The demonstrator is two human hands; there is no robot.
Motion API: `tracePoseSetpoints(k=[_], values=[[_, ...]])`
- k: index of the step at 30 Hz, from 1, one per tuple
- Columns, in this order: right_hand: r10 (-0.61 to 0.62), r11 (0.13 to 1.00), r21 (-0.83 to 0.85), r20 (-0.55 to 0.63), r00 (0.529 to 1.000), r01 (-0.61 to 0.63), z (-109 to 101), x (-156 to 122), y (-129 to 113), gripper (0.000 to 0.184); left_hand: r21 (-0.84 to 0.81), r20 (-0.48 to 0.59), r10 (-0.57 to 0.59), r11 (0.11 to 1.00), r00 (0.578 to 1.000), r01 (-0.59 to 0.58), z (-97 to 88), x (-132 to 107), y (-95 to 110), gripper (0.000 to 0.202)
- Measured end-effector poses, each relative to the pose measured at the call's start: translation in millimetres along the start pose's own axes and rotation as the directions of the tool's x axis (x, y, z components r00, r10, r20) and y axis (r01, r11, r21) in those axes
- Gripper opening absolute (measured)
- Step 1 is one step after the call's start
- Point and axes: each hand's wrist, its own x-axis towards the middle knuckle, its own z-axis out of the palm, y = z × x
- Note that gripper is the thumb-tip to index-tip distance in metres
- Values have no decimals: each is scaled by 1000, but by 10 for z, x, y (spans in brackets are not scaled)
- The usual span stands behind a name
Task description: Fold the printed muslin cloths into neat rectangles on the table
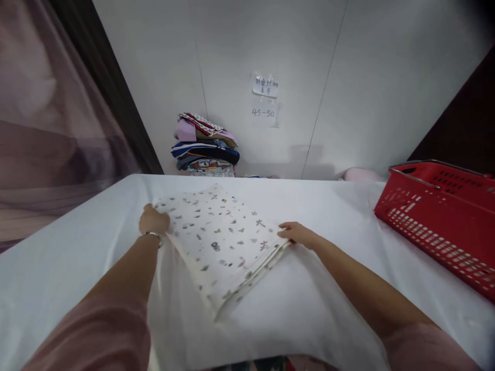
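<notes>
A white cloth [216, 221] printed with small leaf and plant shapes lies folded in layers on the white-covered table [328, 206]. Its near corner points towards me. My left hand [153, 220], with a bracelet at the wrist, is closed on the cloth's left corner. At the right corner, my right hand [296, 233] pinches the stacked layers between thumb and fingers. Several layers show along the lower right edge.
A red plastic basket [433, 226] with a metal handle stands at the right. Behind the table's far edge is a pile of folded fabrics [207, 147]. Paper signs [265, 85] hang on the pale wall. A sheer curtain [58, 129] drapes at the left.
</notes>
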Motion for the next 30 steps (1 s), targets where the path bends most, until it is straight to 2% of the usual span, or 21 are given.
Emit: tracePoseSetpoints(k=[2, 3, 4, 6, 8, 9, 11, 14, 17, 19, 20, 22, 27, 30], values=[[24, 992, 120, 56, 998, -31, 92, -168, 73, 46, 68, 54, -137, 989, 989, 134, -34, 29, -49, 47], [34, 980, 193, 62, 997, -46, 125, -234, 111, 43, 91, 60, -160, 984, 985, 154, -44, 14, -66, 47], [46, 962, 268, 57, 997, -60, 149, -285, 147, 37, 102, 42, -122, 988, 992, 118, -50, -23, -70, 48], [70, 924, 376, 32, 997, -77, 180, -344, 205, 24, 106, -54, 54, 993, 997, -48, -53, -170, -26, 49], [77, 906, 417, 16, 997, -77, 200, -372, 239, 17, 74, -92, 257, 965, 962, -251, -50, -427, 98, 48], [71, 904, 422, 13, 997, -70, 210, -384, 247, 17, 32, -58, 347, 938, 936, -346, -46, -601, 187, 46], [38, 919, 393, 13, 999, -40, 236, -417, 250, 21, -99, 101, 508, 861, 856, -499, -26, -1029, 403, 41], [-41, 953, 302, 31, 999, 30, 284, -478, 263, 26, -247, 315, 699, 714, 642, -655, 53, -1748, 748, 38], [-152, 967, 210, 9, 988, 147, 342, -504, 324, 32, -256, 360, 791, 594, 495, -763, 182, -2299, 1028, 38], [-235, 960, 143, -49, 971, 240, 378, -488, 378, 35, -190, 367, 816, 535, 446, -823, 262, -2480, 1155, 34], [-259, 957, 117, -75, 963, 266, 394, -474, 403, 36, -157, 374, 818, 520, 437, -840, 292, -2516, 1201, 32], [-253, 960, 99, -98, 962, 262, 414, -442, 436, 39, -123, 388, 807, 524, 445, -843, 327, -2512, 1260, 28], [-147, 975, 161, -50, 988, 153, 387, -421, 417, 51, -134, 467, 738, 603, 487, -786, 313, -2429, 1307, 25], [-124, 976, 177, -22, 992, 126, 350, -450, 370, 46, -64, 450, 725, 609, 522, -791, 310, -2488, 1325, 25]])
